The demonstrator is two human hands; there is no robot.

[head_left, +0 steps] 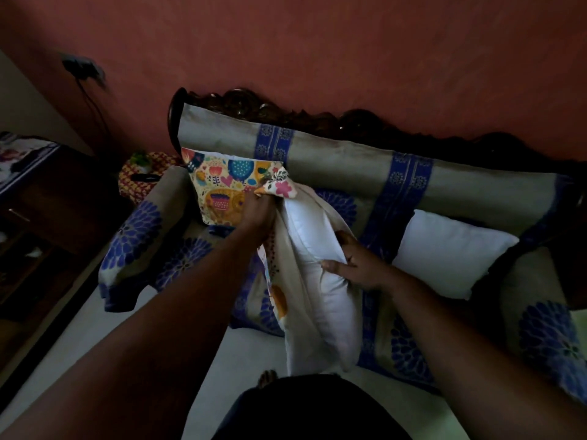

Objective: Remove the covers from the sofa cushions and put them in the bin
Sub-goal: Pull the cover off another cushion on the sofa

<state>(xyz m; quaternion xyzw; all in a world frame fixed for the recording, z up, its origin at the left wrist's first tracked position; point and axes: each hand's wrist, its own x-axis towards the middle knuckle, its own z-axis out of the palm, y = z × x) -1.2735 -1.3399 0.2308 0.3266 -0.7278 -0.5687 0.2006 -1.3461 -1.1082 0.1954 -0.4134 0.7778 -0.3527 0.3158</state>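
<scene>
1. My left hand [259, 214] grips the bunched cover [281, 185]; it feels thin, limp, light.
2. My right hand [351, 262] pinches the soft white cushion [320, 281] over the sofa [333, 154] seat's front edge.
3. Best hold: cover's open hem.

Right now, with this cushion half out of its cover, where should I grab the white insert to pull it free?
Probably keep gripping the white insert at its bared side edge, where the right hand pinches it, coming from the right. The patterned cover gapes open there, while the left hand holds its bunched top corner, so pulling the two apart should slide the insert out.
</scene>
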